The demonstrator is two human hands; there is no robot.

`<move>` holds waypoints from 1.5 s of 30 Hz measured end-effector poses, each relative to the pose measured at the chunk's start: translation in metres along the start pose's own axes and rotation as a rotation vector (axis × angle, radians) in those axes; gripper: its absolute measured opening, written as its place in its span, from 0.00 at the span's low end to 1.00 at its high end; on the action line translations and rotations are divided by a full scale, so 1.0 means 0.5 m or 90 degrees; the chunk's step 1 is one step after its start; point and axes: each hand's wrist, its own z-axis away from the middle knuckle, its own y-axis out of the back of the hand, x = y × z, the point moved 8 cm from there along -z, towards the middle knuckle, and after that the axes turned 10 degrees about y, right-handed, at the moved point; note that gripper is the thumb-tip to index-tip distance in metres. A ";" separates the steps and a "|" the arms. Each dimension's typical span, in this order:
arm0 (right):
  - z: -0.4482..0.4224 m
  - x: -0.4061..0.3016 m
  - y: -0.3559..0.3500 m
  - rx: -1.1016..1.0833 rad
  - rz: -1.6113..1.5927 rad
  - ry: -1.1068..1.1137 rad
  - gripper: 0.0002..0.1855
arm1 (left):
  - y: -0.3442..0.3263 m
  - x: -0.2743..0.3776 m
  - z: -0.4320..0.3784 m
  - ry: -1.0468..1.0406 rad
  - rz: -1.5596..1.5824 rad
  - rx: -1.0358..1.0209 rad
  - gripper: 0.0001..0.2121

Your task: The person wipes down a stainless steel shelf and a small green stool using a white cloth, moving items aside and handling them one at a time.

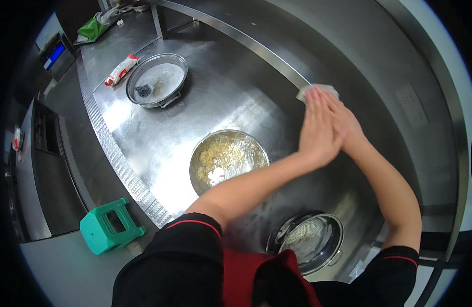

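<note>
My left hand (319, 132) and my right hand (345, 121) meet at the edge of a stainless steel shelf (255, 44), overlapping, with fingers stretched out. Both press on a folded off-white cloth (330, 89) there; the fingers hide part of it. Below my left forearm, on the steel table (140, 142), sits a round metal bowl (192, 180) of pale yellow crumbly food (209, 157) with a white heap. Clear plastic film (245, 153) covers part of this bowl, and my forearm hides its lower edge.
A two-handled steel pan (163, 102) holds cloudy, foamy liquid and a wire scourer (143, 91). Beside it lies a red-and-white packet (121, 70). Another pan (337, 234) with a perforated strainer (307, 234) stands near my body. A green plastic stool (101, 230) is on the floor.
</note>
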 end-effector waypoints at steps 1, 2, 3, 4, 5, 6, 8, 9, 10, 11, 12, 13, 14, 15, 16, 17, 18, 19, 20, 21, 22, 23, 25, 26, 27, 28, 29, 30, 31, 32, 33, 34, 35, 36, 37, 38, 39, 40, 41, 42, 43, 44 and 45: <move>0.060 0.009 -0.011 -0.093 0.045 -0.069 0.34 | -0.016 0.038 0.027 -0.006 0.023 -0.035 0.45; 0.123 0.020 -0.020 -0.189 0.092 -0.140 0.33 | -0.036 0.071 0.059 -0.018 0.050 -0.076 0.45; 0.167 0.002 -0.006 -0.226 0.137 -0.139 0.33 | -0.053 0.101 0.089 -0.029 0.079 -0.115 0.46; 0.202 -0.015 0.004 -0.261 0.179 -0.132 0.33 | -0.069 0.119 0.112 -0.042 0.106 -0.142 0.46; 0.222 -0.025 0.012 -0.299 0.224 -0.127 0.33 | -0.078 0.131 0.130 -0.037 0.169 -0.161 0.46; 0.230 -0.032 0.011 -0.325 0.257 -0.109 0.33 | -0.084 0.134 0.143 -0.042 0.175 -0.167 0.45; 0.230 -0.037 0.004 -0.373 0.321 -0.065 0.32 | -0.094 0.118 0.146 -0.041 0.176 -0.172 0.44; 0.218 -0.037 0.000 -0.364 0.317 -0.051 0.32 | -0.091 0.103 0.142 -0.037 0.170 -0.174 0.44; 0.198 -0.031 -0.015 -0.356 0.309 -0.036 0.31 | -0.086 0.084 0.136 -0.030 0.162 -0.178 0.43; 0.172 -0.024 -0.032 -0.346 0.300 -0.019 0.31 | -0.076 0.056 0.123 -0.014 0.147 -0.162 0.42; 0.127 -0.015 -0.053 -0.351 0.345 0.016 0.30 | -0.057 0.023 0.101 -0.005 0.145 -0.125 0.41; 0.082 -0.003 -0.060 -0.292 0.311 0.010 0.30 | -0.041 -0.006 0.077 0.000 0.146 -0.094 0.40; 0.040 0.012 -0.064 -0.233 0.279 0.003 0.30 | -0.019 -0.030 0.047 -0.006 0.158 -0.048 0.39; 0.000 0.027 -0.069 -0.173 0.243 -0.003 0.29 | 0.005 -0.052 0.018 0.005 0.158 -0.013 0.37; -0.040 0.043 -0.086 -0.140 0.243 0.008 0.29 | 0.030 -0.079 -0.012 0.034 0.157 0.014 0.36; -0.071 0.058 -0.098 -0.110 0.245 0.014 0.28 | 0.050 -0.103 -0.039 0.062 0.161 0.039 0.35; -0.101 0.071 -0.113 -0.100 0.247 0.020 0.27 | 0.071 -0.128 -0.059 0.064 0.202 0.064 0.34; -0.128 0.086 -0.124 -0.090 0.251 0.029 0.27 | 0.090 -0.155 -0.076 0.065 0.243 0.093 0.32; -0.143 0.099 -0.125 -0.081 0.256 0.036 0.26 | 0.107 -0.175 -0.081 0.049 0.248 0.135 0.29; -0.155 0.110 -0.128 -0.091 0.243 0.032 0.27 | 0.125 -0.205 -0.075 0.097 0.255 0.172 0.25; -0.159 0.121 -0.126 -0.103 0.231 0.024 0.27 | 0.133 -0.225 -0.071 0.134 0.250 0.195 0.21; -0.152 0.127 -0.121 -0.117 0.220 0.013 0.28 | 0.133 -0.239 -0.066 0.171 0.246 0.214 0.18; -0.136 0.100 -0.098 -0.117 0.226 0.003 0.24 | 0.113 -0.289 -0.058 0.275 0.397 0.148 0.15; -0.110 0.088 -0.089 -0.138 0.231 -0.004 0.25 | 0.099 -0.309 -0.053 0.327 0.475 0.116 0.13; -0.077 0.074 -0.084 -0.163 0.236 -0.014 0.25 | 0.084 -0.320 -0.049 0.400 0.571 0.075 0.13; -0.043 0.063 -0.072 -0.161 0.223 -0.051 0.26 | 0.070 -0.318 -0.049 0.472 0.669 0.035 0.12; -0.008 0.051 -0.058 -0.160 0.212 -0.087 0.27 | 0.050 -0.315 -0.050 0.541 0.770 -0.006 0.12; 0.018 0.046 -0.045 -0.160 0.205 -0.125 0.28 | 0.029 -0.311 -0.056 0.570 0.815 -0.038 0.12; 0.028 0.040 -0.038 -0.152 0.214 -0.129 0.29 | 0.009 -0.304 -0.061 0.594 0.887 -0.054 0.12; 0.036 0.036 -0.035 -0.144 0.222 -0.132 0.29 | -0.009 -0.296 -0.065 0.617 0.959 -0.069 0.11; 0.042 0.033 -0.028 -0.134 0.232 -0.139 0.30 | -0.034 -0.287 -0.067 0.639 1.030 -0.089 0.11; 0.045 0.032 -0.026 -0.136 0.228 -0.140 0.30 | -0.050 -0.282 -0.071 0.643 1.067 -0.082 0.10; 0.044 0.031 -0.025 -0.137 0.224 -0.141 0.30 | -0.063 -0.279 -0.073 0.645 1.104 -0.074 0.09; 0.044 0.032 -0.025 -0.136 0.220 -0.144 0.31 | -0.073 -0.277 -0.075 0.647 1.139 -0.069 0.09; 0.047 0.033 -0.026 -0.138 0.218 -0.147 0.30 | -0.078 -0.281 -0.078 0.640 1.136 -0.064 0.08; 0.050 0.034 -0.027 -0.140 0.215 -0.150 0.30 | -0.082 -0.284 -0.081 0.633 1.133 -0.058 0.06; 0.051 0.035 -0.030 -0.142 0.211 -0.153 0.30 | -0.084 -0.291 -0.083 0.626 1.129 -0.051 0.05; 0.049 0.036 -0.030 -0.140 0.211 -0.150 0.30 | -0.085 -0.296 -0.089 0.612 1.129 -0.053 0.05; 0.046 0.037 -0.029 -0.138 0.212 -0.147 0.30 | -0.085 -0.301 -0.095 0.598 1.130 -0.055 0.05; 0.048 0.036 -0.030 -0.138 0.210 -0.146 0.29 | -0.086 -0.303 -0.097 0.588 1.131 -0.058 0.05; 0.050 0.036 -0.030 -0.139 0.213 -0.147 0.29 | -0.089 -0.304 -0.096 0.588 1.142 -0.061 0.05; 0.052 0.036 -0.030 -0.140 0.217 -0.148 0.29 | -0.093 -0.304 -0.096 0.587 1.153 -0.063 0.05; 0.053 0.036 -0.031 -0.141 0.219 -0.147 0.28 | -0.092 -0.303 -0.096 0.587 1.163 -0.064 0.04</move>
